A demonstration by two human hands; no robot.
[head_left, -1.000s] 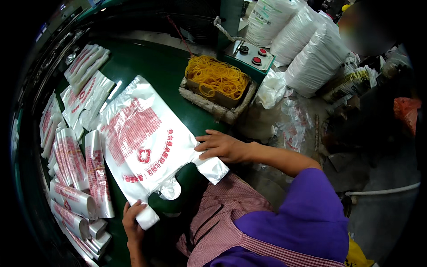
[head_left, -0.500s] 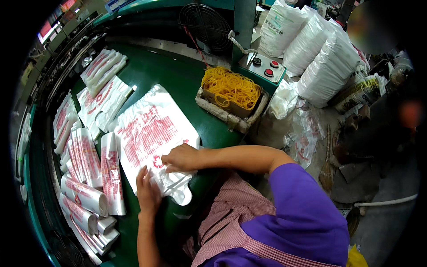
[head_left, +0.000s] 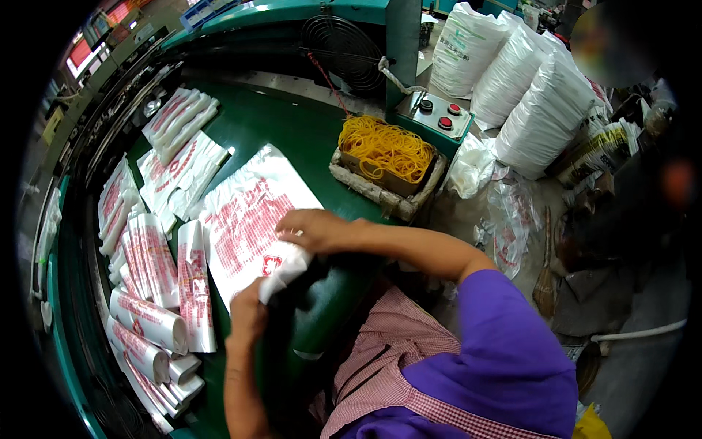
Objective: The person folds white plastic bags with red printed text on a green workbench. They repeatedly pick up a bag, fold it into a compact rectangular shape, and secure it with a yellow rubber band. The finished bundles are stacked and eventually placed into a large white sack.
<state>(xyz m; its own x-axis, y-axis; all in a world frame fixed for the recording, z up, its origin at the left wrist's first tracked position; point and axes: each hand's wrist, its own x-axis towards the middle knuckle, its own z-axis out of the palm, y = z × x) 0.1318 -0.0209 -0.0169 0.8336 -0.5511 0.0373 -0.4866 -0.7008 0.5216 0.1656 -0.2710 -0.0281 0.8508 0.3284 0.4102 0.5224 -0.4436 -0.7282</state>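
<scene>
A flat stack of white plastic bags (head_left: 245,208) with red print lies on the green table (head_left: 274,117) before me. Its near end is lifted and turned up between my hands. My left hand (head_left: 249,310) is closed on the lower left edge of this end. At the right edge, my right hand (head_left: 316,230) has its fingers curled over the plastic; its fingertips are partly hidden. To the left lie several rolled or folded bag bundles (head_left: 148,322), one long folded bundle (head_left: 195,289) closest to the stack.
A box of yellow rubber bands (head_left: 384,150) stands at the table's right edge. Behind it is a control box (head_left: 435,117) with red and black buttons. Further bag bundles (head_left: 179,172) lie far left. Full white sacks (head_left: 545,106) and a broom (head_left: 545,289) are on the right.
The near end of the bags, flat before, is now raised and folded up. My right hand has moved up along the right edge; my left hand has closed and shifted slightly right.
</scene>
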